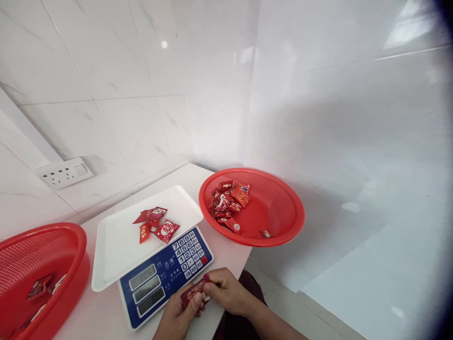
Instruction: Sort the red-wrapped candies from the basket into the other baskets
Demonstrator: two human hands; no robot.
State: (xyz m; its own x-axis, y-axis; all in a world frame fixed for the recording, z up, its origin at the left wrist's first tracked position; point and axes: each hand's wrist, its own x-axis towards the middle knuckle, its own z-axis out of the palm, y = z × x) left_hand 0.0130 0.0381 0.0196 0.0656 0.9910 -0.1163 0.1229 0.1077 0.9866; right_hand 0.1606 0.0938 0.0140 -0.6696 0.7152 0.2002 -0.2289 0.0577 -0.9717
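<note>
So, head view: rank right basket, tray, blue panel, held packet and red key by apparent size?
1. Right basket and tray: too close to rank
2. Blue panel
3. Held packet, partly covered by fingers
4. Red key

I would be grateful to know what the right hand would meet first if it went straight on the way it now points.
Beyond the packet that the right hand pinches, the scale panel looks first in line, though depth is unclear and the hand might pass above it.
</note>
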